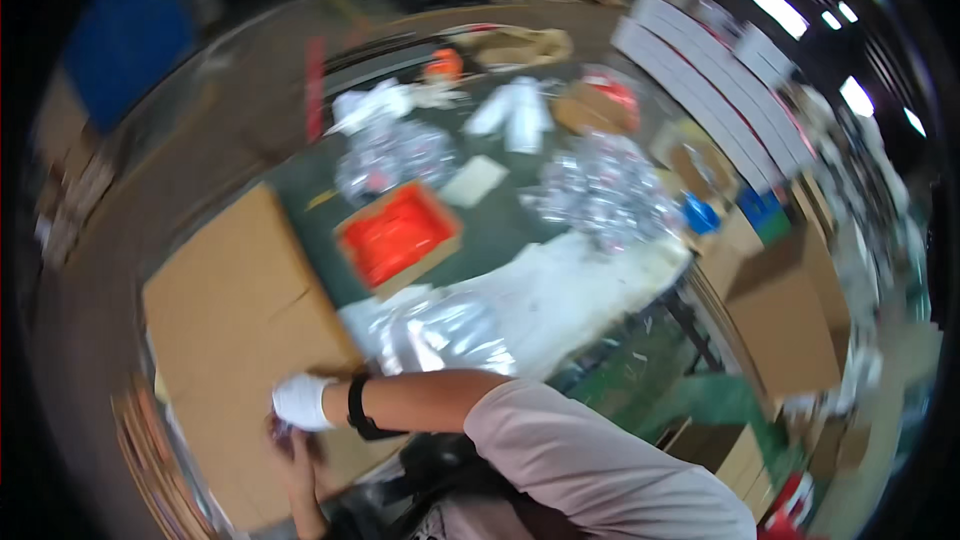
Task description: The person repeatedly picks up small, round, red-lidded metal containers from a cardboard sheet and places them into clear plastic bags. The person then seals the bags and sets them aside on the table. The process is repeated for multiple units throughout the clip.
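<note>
Both of my hands meet over the lower part of a large brown cardboard box (235,310) at the left. My right hand (303,402) wears a white glove, with a black band at the wrist; its fingers are turned away and hidden. Just below it is my left hand (298,465), bare and blurred, with its fingers curled at a small dark reddish thing (282,429). That thing lies between the two hands, and its kind is too smeared to make out. Right of the large box, an open carton (440,245) holds bright orange-red plastic packing (395,235).
A green-topped table (480,210) bears clear plastic bags (610,190), a bagged bundle (395,155) and shiny plastic film (450,332). Stacked white boxes (710,85) and an open brown carton (785,315) stand right. Flat cardboard sheets (150,460) lean at lower left.
</note>
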`<state>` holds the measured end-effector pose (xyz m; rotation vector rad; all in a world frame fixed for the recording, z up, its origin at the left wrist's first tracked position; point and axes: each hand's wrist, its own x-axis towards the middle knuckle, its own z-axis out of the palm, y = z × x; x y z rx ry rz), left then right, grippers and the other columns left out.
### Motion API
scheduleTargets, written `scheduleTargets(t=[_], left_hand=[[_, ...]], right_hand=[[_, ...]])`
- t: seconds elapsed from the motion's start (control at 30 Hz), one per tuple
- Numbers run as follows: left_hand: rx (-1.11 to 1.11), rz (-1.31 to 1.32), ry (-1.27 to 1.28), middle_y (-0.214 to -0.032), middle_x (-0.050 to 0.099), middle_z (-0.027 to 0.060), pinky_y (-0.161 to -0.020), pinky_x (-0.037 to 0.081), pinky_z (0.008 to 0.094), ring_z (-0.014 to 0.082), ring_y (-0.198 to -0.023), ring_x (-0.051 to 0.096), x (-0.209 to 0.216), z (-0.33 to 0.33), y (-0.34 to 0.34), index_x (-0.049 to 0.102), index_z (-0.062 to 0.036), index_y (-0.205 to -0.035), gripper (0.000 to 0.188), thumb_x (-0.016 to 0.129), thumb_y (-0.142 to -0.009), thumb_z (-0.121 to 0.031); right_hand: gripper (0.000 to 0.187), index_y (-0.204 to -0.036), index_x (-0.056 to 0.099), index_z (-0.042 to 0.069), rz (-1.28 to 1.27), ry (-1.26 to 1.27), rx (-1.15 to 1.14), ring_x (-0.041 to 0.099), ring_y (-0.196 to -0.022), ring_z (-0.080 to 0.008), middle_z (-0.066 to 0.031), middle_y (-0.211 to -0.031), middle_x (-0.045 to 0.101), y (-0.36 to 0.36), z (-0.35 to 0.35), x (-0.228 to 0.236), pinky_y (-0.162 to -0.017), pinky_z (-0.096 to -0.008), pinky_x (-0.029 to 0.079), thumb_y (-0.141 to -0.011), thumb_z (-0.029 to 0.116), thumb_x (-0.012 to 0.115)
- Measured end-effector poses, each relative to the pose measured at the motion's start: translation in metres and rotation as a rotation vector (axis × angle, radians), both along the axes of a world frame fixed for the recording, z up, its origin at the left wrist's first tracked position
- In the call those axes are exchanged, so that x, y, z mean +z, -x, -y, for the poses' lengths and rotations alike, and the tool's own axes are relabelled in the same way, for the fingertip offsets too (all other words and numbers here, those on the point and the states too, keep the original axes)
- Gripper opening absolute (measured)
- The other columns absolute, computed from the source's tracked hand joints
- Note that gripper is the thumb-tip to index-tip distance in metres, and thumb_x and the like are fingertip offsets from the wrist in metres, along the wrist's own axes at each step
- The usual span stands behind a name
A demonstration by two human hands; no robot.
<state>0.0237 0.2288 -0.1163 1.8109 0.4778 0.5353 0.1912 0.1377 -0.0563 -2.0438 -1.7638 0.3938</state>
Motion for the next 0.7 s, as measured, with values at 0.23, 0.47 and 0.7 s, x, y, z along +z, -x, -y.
scheduleTargets(t=[0.23,0.47,0.7], left_hand=[[0.083,-0.118,0.07,-0.111,0.056,0.0056,-0.082,0.045,0.0258,0.0134,-0.096,0.055,0.039,0.116,-0.045,0.049,-0.0006,-0.129,0.038,0.054,-0.099,-0.023],[-0.253,-0.306,-0.026,-0.095,0.063,0.007,-0.079,0.047,0.0256,0.0134,-0.087,0.059,0.089,0.237,-0.13,0.059,0.0036,-0.111,0.023,0.059,-0.095,-0.013],[-0.531,-0.339,-0.019,-0.099,0.067,0.0099,-0.08,0.05,0.0282,0.0171,-0.089,0.064,0.101,0.295,-0.211,0.065,0.0008,-0.108,0.02,0.062,-0.093,-0.013]], right_hand=[[0.025,-0.098,0.067,0.004,-0.238,-0.284,-0.526,0.064,-0.075,-0.0322,-0.0207,-0.082,0.064,-0.139,0.33,-0.015,-0.072,-0.0419,0.052,-0.087,0.024,0.056],[0.029,-0.111,0.063,0.003,0.219,-0.184,-1.576,0.062,-0.1,-0.0368,-0.0226,-0.107,0.063,-0.301,0.548,0.05,-0.084,-0.0428,0.05,-0.086,0.018,0.06],[0.034,-0.112,0.061,-0.001,0.046,-0.628,-1.347,0.064,-0.094,-0.0343,-0.0204,-0.104,0.064,-0.307,0.486,0.054,-0.084,-0.0419,0.051,-0.083,0.016,0.066]])
